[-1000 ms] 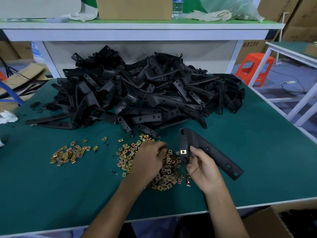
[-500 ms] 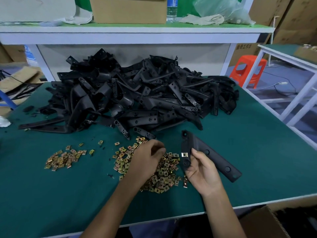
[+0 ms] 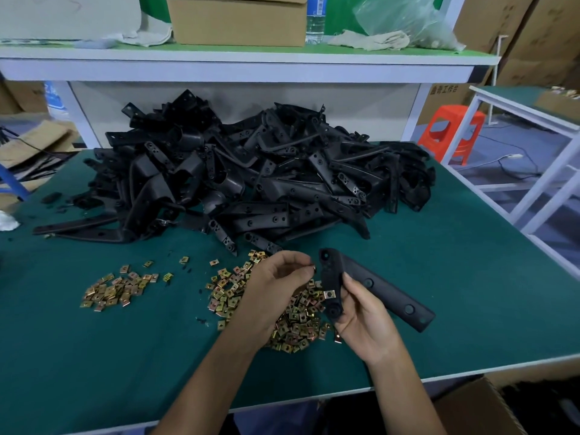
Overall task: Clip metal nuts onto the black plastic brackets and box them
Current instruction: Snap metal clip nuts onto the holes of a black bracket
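Note:
My right hand [image 3: 361, 321] grips a black plastic bracket [image 3: 386, 293] by its short end, above the green table. One metal nut [image 3: 328, 294] is clipped on that end. My left hand [image 3: 276, 287] is lifted over the main pile of brass-coloured nuts [image 3: 292, 328], fingers curled, and pinches a small nut [image 3: 313, 269] at its fingertips, just left of the bracket's top. A smaller nut pile [image 3: 116, 290] lies to the left. A big heap of black brackets [image 3: 251, 183] fills the back of the table.
The green table [image 3: 470, 293] ends at a white front edge. A cardboard box [image 3: 480, 409] sits below it at lower right. A white shelf [image 3: 238, 61] with a box and bottle runs behind. An orange stool [image 3: 452, 133] stands at right.
My left hand rose from the nut pile with a nut pinched and moved towards the bracket. My right hand kept its grip and tilted the bracket slightly closer.

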